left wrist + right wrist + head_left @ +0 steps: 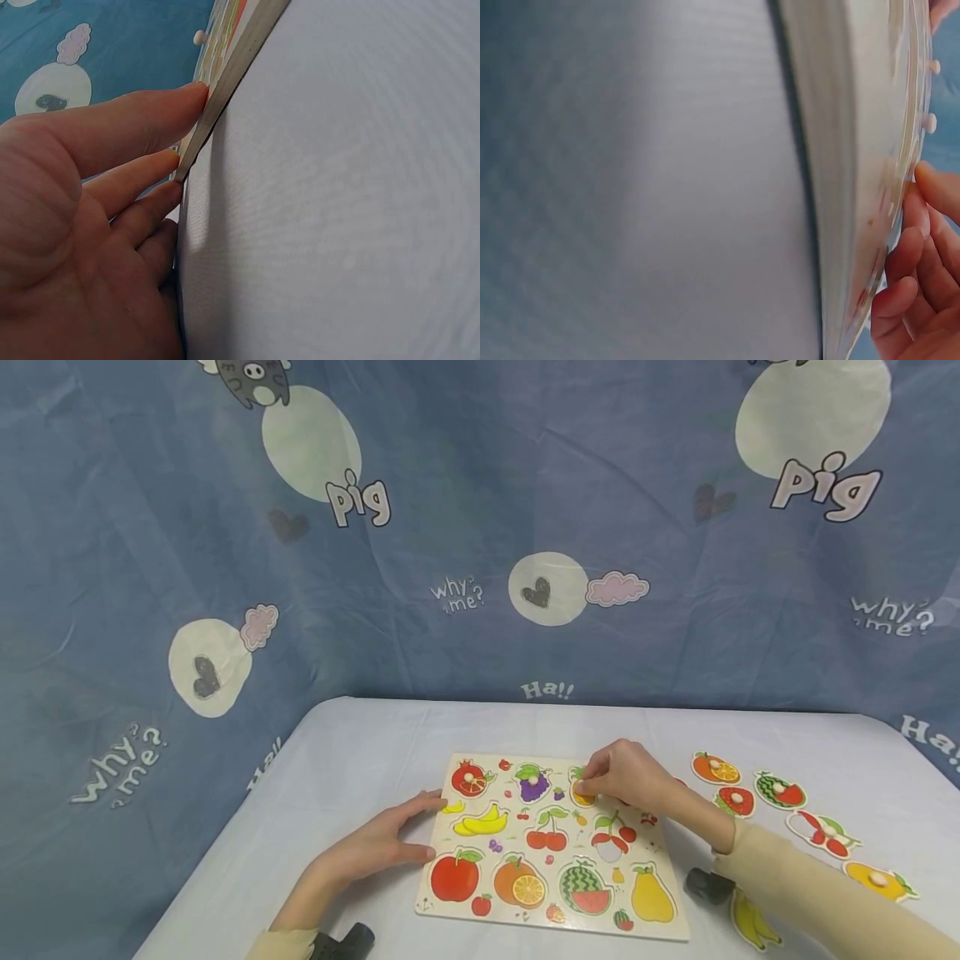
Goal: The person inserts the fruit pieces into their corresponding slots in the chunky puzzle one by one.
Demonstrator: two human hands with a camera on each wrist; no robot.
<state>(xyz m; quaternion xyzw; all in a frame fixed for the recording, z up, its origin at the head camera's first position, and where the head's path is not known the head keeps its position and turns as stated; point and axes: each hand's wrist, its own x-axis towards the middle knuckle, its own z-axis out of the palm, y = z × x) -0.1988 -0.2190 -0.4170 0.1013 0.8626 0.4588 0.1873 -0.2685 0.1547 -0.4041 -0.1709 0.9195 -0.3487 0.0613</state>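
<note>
A wooden fruit puzzle board (517,835) lies flat on the white table, with printed fruit slots. At its upper right corner my right hand (626,772) pinches the pineapple puzzle piece (582,795) over the pineapple slot. The right wrist view also shows the right fingertips (922,174) at the board's face. Along the left edge, my left hand (378,839) rests with fairly straight fingers, its thumb (184,105) and fingertips touching the rim. Knobbed pomegranate (468,779) and grape pieces (533,783) sit in the top row.
Right of the board lie loose knobbed pieces: an orange (716,768), a watermelon (780,790), a strawberry (735,802), a red-and-white fruit (823,834) and a yellow fruit (877,881). A banana piece (752,920) lies by the right forearm. A blue printed cloth (465,652) hangs behind.
</note>
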